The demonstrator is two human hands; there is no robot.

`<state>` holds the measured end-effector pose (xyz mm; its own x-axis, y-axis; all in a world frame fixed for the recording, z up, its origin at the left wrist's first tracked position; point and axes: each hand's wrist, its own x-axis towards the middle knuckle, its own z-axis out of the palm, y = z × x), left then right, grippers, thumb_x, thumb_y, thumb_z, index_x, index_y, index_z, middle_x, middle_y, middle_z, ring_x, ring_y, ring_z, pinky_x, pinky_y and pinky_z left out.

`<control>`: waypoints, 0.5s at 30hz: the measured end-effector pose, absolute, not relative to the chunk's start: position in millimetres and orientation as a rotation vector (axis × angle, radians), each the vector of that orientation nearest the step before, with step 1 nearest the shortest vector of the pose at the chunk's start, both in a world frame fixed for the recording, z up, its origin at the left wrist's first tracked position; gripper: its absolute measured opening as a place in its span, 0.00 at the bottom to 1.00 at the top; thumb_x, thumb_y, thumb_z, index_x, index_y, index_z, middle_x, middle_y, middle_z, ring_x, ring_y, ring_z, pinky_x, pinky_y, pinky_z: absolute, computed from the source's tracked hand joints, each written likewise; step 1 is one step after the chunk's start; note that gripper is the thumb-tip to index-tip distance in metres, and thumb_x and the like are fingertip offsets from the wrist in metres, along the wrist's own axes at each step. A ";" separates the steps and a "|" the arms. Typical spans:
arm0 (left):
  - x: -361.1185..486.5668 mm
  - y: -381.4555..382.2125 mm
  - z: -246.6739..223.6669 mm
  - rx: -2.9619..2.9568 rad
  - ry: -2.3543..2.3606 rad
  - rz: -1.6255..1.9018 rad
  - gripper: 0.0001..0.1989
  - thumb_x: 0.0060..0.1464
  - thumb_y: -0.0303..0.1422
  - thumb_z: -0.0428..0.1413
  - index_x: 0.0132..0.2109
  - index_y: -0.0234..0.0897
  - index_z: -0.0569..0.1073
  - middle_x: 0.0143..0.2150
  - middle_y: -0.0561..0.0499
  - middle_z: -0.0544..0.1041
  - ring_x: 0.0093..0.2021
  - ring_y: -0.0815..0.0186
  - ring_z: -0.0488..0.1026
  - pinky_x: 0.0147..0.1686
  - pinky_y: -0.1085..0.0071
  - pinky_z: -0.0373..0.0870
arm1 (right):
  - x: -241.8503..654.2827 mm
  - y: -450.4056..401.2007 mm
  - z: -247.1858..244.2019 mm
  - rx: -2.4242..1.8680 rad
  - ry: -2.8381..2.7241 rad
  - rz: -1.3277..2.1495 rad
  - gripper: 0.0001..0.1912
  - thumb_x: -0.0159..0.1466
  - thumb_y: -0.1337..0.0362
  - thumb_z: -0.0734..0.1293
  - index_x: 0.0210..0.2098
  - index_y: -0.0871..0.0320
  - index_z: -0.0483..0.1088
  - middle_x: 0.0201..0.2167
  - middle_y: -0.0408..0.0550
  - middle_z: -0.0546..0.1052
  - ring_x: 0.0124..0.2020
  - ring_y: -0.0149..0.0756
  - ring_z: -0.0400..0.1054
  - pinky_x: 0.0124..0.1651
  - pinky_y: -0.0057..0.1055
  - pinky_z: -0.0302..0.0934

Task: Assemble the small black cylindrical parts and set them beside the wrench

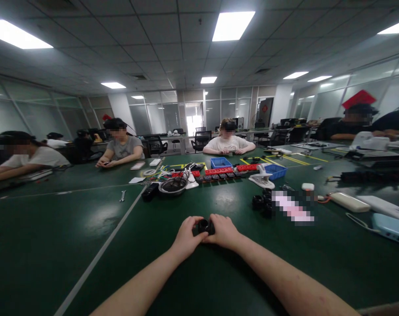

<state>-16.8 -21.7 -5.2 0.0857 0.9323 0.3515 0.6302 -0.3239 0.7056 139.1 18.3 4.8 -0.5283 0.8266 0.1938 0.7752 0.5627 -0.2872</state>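
Between my two hands is a black pipe fitting (204,225), its round opening facing up toward me. My left hand (189,237) has its fingers and thumb closed on the fitting's left side. On the other side my right hand (223,230) wraps around it and hides most of its right half. The thumbs come close together at the front. To the right, beyond my right hand, a cluster of similar black fittings (262,202) lies on the green table (146,267).
A small wrench (122,196) lies at left. Farther off are a round metal-rimmed pan (173,186), red strips (219,170), blue bins (221,163) and a white clamp stand (262,177). Power banks (349,202) and a light-blue case (392,226) sit at right. Several people sit around the tables.
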 end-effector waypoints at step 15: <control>-14.5 -28.6 5.5 2.032 1.466 1.012 0.19 0.40 0.28 0.59 0.43 0.40 0.68 0.38 0.51 0.67 0.40 0.62 0.66 0.38 0.68 0.65 | 151.8 33.2 5.0 -1.048 -2.514 0.866 0.18 0.45 0.59 0.71 0.32 0.60 0.64 0.28 0.42 0.70 0.28 0.32 0.63 0.28 0.25 0.55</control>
